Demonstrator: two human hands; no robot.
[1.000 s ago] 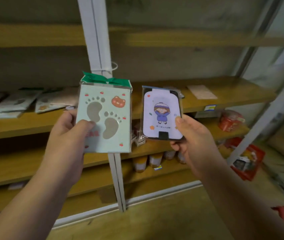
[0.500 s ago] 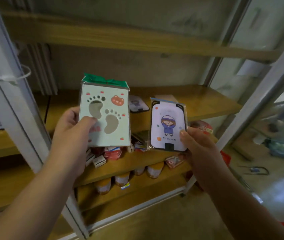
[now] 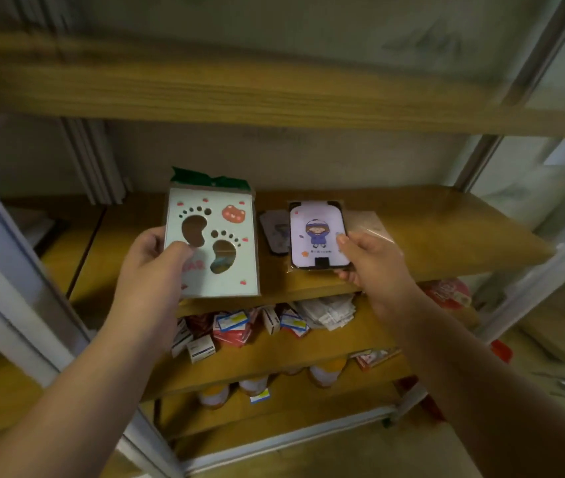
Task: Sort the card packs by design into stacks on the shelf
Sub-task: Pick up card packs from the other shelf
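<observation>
— What changed?
— I'd swung right to the next bay. My left hand gripped the footprint pack; my right hand pinched the purple pack above the shelf.
— Meaning?
— Its match lay at nine o'clock; likely stacking next.

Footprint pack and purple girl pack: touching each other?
Apart. The head view shows bare shelf wood between the footprint pack in the left hand and the purple girl pack in the right hand.
</observation>
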